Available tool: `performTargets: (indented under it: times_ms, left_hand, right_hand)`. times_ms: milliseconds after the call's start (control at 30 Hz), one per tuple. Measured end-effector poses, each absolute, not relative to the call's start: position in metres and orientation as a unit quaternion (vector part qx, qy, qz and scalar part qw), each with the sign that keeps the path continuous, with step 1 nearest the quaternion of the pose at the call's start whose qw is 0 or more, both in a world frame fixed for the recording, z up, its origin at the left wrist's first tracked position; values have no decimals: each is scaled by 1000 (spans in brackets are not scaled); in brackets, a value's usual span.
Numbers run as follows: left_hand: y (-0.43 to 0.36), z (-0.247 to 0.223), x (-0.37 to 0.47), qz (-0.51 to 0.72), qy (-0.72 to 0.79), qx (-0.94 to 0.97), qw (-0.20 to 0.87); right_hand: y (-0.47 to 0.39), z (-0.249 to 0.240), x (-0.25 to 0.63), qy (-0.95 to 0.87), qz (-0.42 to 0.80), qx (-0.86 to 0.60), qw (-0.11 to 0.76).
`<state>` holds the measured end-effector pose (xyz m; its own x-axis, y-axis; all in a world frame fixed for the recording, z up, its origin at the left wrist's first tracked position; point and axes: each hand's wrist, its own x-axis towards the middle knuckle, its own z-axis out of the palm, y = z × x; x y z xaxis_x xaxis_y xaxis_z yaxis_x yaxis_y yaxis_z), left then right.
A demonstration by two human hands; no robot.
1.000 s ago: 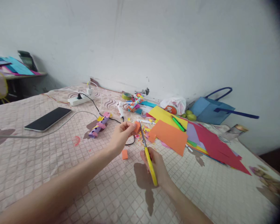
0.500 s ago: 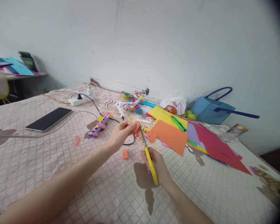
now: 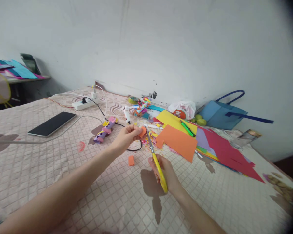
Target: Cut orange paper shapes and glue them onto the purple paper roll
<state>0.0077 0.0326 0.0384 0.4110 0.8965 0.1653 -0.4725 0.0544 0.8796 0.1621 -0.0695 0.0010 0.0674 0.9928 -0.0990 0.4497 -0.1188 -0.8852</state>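
Note:
My left hand [image 3: 127, 137] pinches a small piece of orange paper [image 3: 143, 131] between thumb and fingers. My right hand [image 3: 164, 170] grips yellow-handled scissors [image 3: 158, 169], their blades pointing up and away, against the right edge of that piece. Whether the blades are parted there is too small to tell. Another small orange paper piece [image 3: 131, 160] lies on the quilted cover below my left hand. Beyond the blades, a larger orange sheet [image 3: 178, 141] rests with a notch in its left side. Tiny coloured scraps [image 3: 151, 138] are scattered just behind the scissors.
Left of my hands lie a purple decorated roll [image 3: 104, 130], a dark-screened tablet [image 3: 52, 124] and a power strip [image 3: 84, 104] with cables. A white glue gun [image 3: 126, 114] stands behind. To the right are a green cutter [image 3: 187, 128], red sheets [image 3: 230, 154] and a blue bag [image 3: 221, 113].
The whole view has shifted very slightly. Both hands keep nearly the same pose, with the scissors still against the small orange piece.

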Motion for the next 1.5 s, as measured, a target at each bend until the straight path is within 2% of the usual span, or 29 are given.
performTargets:
  times_ms: [200,1133,1500]
  left_hand:
    - [35,35,6,478,223,477,703]
    - [40,33,1,456,238,534,670]
    - [40,32,1,458,242,537,666]
  right_hand:
    - [-70,-1,164,-539,462,-611,349]
    - [-70,5,170,-584,404,-619,334]
    - [-70,5,170,-568,418,-618,347]
